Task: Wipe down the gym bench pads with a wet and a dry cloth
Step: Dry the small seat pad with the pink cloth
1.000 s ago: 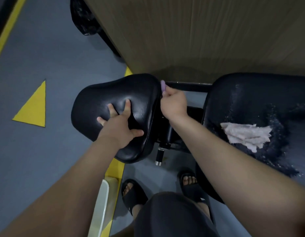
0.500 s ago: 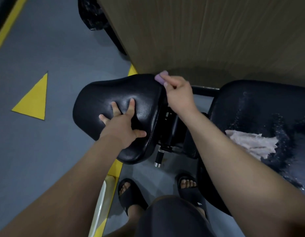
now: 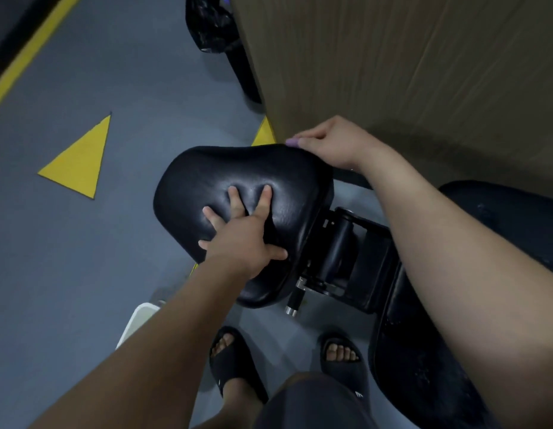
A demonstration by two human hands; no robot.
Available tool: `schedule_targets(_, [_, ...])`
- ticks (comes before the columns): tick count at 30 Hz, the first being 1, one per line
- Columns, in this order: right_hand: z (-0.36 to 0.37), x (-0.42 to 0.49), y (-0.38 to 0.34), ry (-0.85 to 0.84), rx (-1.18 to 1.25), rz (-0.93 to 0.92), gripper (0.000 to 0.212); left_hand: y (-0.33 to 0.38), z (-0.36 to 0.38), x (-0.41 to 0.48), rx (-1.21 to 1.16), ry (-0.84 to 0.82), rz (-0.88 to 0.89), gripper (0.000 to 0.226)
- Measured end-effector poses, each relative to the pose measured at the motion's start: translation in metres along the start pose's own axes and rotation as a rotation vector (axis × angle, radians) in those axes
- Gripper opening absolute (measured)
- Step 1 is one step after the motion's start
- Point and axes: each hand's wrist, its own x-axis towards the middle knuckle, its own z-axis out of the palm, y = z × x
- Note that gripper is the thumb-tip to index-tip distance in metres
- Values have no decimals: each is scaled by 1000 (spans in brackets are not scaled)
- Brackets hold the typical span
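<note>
Black seat pad (image 3: 191, 181), glossy, dented under the flat, splayed left hand (image 3: 247, 239); right hand (image 3: 334, 144) pinches a purple cloth (image 3: 292, 142) at its 1 o'clock edge.

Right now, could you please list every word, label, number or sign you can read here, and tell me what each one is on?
No words or numbers can be read.
Yellow triangle on the floor: a plain marking, no text.
Small white marks on the sandals: too small to read.
Pad: no label shows.
Cloth in the right hand: only a corner shows, no print.
</note>
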Motion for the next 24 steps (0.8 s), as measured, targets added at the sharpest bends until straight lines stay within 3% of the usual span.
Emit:
schedule_targets(8, [36,60,-59,-304,-389,-135,38,3,-3,3,22,-25,-25,120])
schedule_targets(13, [19,72,-58,-336,-298,47,38,1,-4,3,-3,-17,-20,121])
schedule_targets(18, [62,101,-81,-417,-348,-28,50,0,-4,3,3,-21,-23,121])
schedule_targets(21, [54,98,-71,-408,-371,73,56,0,-5,5,4,-33,-20,121])
schedule_targets(24, [29,74,-38,-381,-288,245,37,2,-6,6,15,-36,-22,121])
